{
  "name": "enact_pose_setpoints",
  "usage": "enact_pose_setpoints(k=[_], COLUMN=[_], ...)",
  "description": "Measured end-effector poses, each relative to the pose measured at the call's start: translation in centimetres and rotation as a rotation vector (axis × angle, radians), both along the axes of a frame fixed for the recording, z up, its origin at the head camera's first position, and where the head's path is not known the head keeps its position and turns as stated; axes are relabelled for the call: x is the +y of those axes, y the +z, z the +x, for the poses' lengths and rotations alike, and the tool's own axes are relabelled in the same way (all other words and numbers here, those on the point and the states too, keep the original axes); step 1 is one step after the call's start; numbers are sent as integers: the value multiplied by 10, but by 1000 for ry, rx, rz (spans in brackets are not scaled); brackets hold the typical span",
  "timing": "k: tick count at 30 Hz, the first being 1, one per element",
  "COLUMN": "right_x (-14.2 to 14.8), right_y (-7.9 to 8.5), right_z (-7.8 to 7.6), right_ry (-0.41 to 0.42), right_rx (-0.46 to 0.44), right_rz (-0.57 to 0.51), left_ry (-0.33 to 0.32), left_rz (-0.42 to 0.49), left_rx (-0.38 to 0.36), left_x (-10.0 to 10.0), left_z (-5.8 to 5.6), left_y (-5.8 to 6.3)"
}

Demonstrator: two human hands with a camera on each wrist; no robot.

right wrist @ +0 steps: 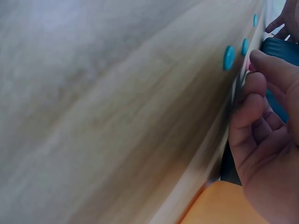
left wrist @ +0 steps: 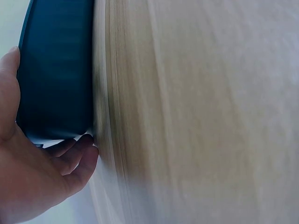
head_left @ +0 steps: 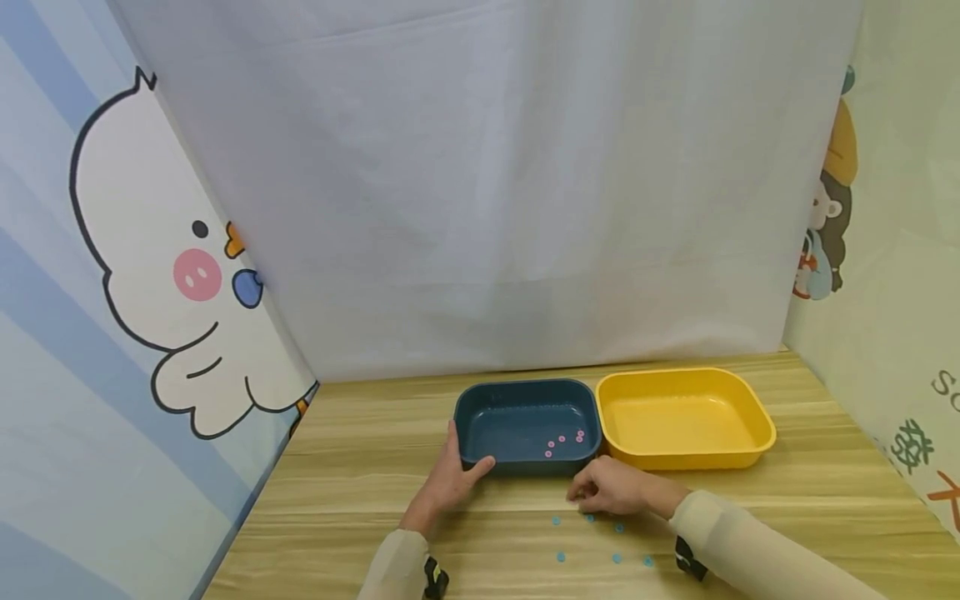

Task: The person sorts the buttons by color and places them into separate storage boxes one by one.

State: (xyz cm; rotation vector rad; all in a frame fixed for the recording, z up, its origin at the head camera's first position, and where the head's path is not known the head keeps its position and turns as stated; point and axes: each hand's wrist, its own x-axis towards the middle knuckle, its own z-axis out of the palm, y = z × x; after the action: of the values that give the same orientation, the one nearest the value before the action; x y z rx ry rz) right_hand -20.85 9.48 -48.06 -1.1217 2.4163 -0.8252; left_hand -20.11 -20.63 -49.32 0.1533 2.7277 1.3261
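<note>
A dark blue tray (head_left: 525, 468) stands on the table with several small pink buttons (head_left: 562, 438) in its right part. My left hand (head_left: 448, 479) holds its front left corner, thumb at the front rim and fingers round the left end. Near the tray's front right corner, just above the table, my right hand (head_left: 615, 486) pinches a small pink button (right wrist: 251, 66) between thumb and forefinger; the fingertips partly hide it. Several light blue buttons (head_left: 617, 558) lie scattered on the wood in front of that hand.
A yellow tray (head_left: 690, 460) stands against the blue tray's right side, with nothing visible in it. Behind the wooden table (head_left: 337, 492) hangs a pale curtain (head_left: 487, 208). Printed cloths flank the table on the left and right.
</note>
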Motion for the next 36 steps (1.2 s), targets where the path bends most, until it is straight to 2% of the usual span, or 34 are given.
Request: enact_pose_setpoints(k=[13,25,34,36], right_x=[0,4,5,6], right_y=[0,-7,-6,-5], right_z=[-1,-5,-3,-2], right_ry=[-14,-77,-64,-71], right_rx=[7,-71,-28,-42], right_rz=[-1,-13,-34,-37], left_ry=[11,15,20,23], left_rz=[-6,-4,-5,-11], left_rx=[-10,-16,-21,-24], left_x=[2,1,1,0], left_z=[1,-1,-1,-1], left_y=[0,-1,-1,-1])
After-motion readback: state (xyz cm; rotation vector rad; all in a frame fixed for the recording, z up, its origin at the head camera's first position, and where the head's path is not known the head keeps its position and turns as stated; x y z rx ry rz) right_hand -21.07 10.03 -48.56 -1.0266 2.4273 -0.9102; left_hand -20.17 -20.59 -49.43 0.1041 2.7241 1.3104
